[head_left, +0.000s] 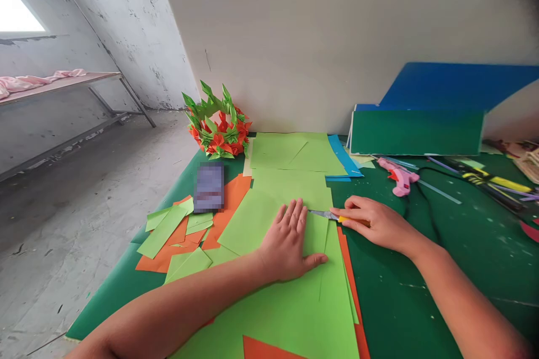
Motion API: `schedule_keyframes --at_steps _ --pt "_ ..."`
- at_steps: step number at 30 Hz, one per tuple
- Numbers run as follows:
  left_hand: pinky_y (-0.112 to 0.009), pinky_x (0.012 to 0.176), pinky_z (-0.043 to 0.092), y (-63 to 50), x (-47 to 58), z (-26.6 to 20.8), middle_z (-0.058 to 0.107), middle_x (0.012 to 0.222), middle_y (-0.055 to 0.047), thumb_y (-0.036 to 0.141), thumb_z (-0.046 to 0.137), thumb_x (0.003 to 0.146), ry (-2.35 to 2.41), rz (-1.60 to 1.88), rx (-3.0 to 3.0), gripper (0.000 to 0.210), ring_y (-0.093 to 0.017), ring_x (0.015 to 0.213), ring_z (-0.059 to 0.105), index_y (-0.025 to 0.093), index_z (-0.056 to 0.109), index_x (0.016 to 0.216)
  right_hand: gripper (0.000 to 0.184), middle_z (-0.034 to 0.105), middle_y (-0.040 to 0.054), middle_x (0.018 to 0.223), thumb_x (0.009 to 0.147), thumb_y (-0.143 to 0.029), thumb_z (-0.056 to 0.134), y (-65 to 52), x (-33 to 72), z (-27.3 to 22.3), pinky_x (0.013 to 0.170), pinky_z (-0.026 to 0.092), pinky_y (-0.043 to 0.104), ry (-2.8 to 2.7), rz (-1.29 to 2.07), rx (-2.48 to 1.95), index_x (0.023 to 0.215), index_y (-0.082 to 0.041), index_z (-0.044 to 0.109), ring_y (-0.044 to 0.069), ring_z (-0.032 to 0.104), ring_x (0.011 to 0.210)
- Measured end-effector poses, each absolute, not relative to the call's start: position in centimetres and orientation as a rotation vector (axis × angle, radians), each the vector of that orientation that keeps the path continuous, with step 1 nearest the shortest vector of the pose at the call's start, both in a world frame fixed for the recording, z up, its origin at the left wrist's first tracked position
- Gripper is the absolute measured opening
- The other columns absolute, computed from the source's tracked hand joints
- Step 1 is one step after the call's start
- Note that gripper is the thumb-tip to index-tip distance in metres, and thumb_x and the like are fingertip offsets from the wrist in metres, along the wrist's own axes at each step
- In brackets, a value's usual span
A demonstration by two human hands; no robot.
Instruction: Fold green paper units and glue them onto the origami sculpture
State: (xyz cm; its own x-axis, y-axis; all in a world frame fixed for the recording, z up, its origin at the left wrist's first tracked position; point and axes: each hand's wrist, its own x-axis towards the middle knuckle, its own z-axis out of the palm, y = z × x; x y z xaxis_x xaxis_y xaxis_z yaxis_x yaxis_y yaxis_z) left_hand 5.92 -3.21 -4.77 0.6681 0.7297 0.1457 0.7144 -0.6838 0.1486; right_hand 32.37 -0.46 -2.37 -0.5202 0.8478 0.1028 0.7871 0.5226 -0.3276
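My left hand [288,244] lies flat on light green paper [290,314], fingers stretched away from me and thumb out to the right. In my right hand [374,221] is a utility knife [342,219] with a yellow handle. Its blade points left and lies at the paper, close to my left fingertips. A crease or cut line runs down the sheet beside my left thumb. More green sheets [295,151] are stacked beyond, and orange paper [349,280] shows under the right edge.
A ring of folded green and orange paper [219,137] stands at the back left. Near it are a blurred dark rectangle [209,188] and green offcuts [164,230]. A pink glue gun [398,176] lies right, before a green board [416,132]. A white panel [295,56] rises behind.
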Motion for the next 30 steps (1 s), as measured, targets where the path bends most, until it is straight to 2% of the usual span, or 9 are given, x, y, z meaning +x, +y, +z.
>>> schedule_keyframes --at_steps 13,17,19,22,24,28,30 --pt "-0.046 0.119 0.006 -3.5 5.7 -3.5 0.010 0.156 -0.020 0.072 0.017 0.085 1.200 0.265 2.708 0.095 -0.031 0.145 0.001 0.001 0.019 0.147 0.037 0.057 0.0038 0.090 0.095 -0.042 0.042 0.4 31.1 -1.5 0.059 0.041 0.026 -2.574 0.302 -1.355 0.128 -0.035 0.058 0.014 0.054 0.072" --pt "-0.046 0.119 0.009 -3.2 5.5 -3.6 0.012 0.156 -0.019 0.071 0.020 0.086 1.119 0.282 2.695 0.091 -0.030 0.145 0.004 0.003 0.020 0.147 0.037 0.058 0.0044 0.087 0.095 -0.041 0.043 0.1 31.4 -0.8 0.060 0.042 0.027 -2.595 0.241 -1.337 0.128 -0.035 0.059 0.015 0.055 0.072" --pt "-0.044 0.119 0.013 -2.9 5.3 -3.5 0.015 0.156 -0.017 0.065 0.022 0.090 1.053 0.280 2.700 0.082 -0.028 0.145 0.009 0.006 0.024 0.147 0.036 0.058 0.0046 0.087 0.095 -0.040 0.044 -0.1 31.7 -0.7 0.060 0.043 0.027 -2.593 0.226 -1.329 0.127 -0.035 0.060 0.016 0.055 0.072" --pt "-0.038 0.118 0.020 -2.4 5.2 -3.0 0.021 0.156 -0.012 0.046 0.020 0.098 0.968 0.242 2.729 0.059 -0.022 0.145 0.015 0.011 0.033 0.144 0.036 0.060 0.0047 0.089 0.094 -0.041 0.045 -0.5 32.3 -1.1 0.057 0.042 0.026 -2.566 0.245 -1.331 0.126 -0.035 0.060 0.015 0.056 0.070" --pt "-0.038 0.118 0.021 -2.1 5.0 -2.5 0.021 0.156 -0.012 0.038 0.021 0.099 0.959 0.188 2.770 0.054 -0.021 0.145 0.014 0.011 0.035 0.143 0.036 0.060 0.0044 0.090 0.094 -0.041 0.045 -0.6 32.6 -1.5 0.056 0.042 0.025 -2.551 0.280 -1.341 0.127 -0.035 0.060 0.015 0.056 0.069" --pt "-0.053 0.116 0.017 -1.9 4.4 -2.0 0.022 0.154 -0.020 0.054 0.025 0.094 1.301 0.128 2.762 0.071 -0.035 0.144 0.011 0.003 0.033 0.143 0.037 0.061 0.0039 0.091 0.094 -0.041 0.045 -0.8 32.7 -2.1 0.056 0.042 0.025 -2.545 0.332 -1.360 0.128 -0.036 0.059 0.015 0.057 0.070" --pt "-0.054 0.115 0.019 -1.9 4.1 -2.2 0.023 0.154 -0.020 0.062 0.024 0.091 1.432 0.133 2.720 0.078 -0.038 0.143 0.012 0.004 0.035 0.143 0.037 0.060 0.0038 0.091 0.094 -0.042 0.045 -0.8 32.4 -2.1 0.055 0.042 0.025 -2.552 0.337 -1.360 0.128 -0.036 0.059 0.015 0.057 0.070"
